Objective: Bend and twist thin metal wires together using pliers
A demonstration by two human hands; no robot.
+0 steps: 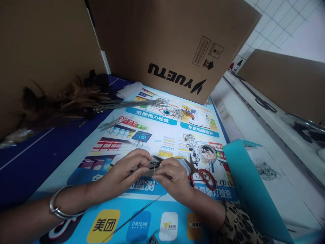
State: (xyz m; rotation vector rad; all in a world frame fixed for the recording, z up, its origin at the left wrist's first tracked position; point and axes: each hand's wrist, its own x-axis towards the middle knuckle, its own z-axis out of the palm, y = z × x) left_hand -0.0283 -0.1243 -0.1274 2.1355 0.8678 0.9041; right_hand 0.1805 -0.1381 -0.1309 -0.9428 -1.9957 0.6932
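My left hand (124,173) and my right hand (171,178) meet over a printed poster (157,135) on the table. Both pinch a small dark feather with a thin wire (152,166) between their fingertips. A long thin wire (132,217) trails from the hands toward me. A silver bangle (57,205) circles my left wrist. Red-handled scissors (203,174) lie just right of my right hand.
Dark and brown feathers (68,100) are piled at the left, with bundles of wire stems (132,103) beside them. Small wire rings (193,145) and a round tape roll (208,153) lie on the poster. Cardboard boxes (177,44) stand behind. A teal folder (248,189) lies at right.
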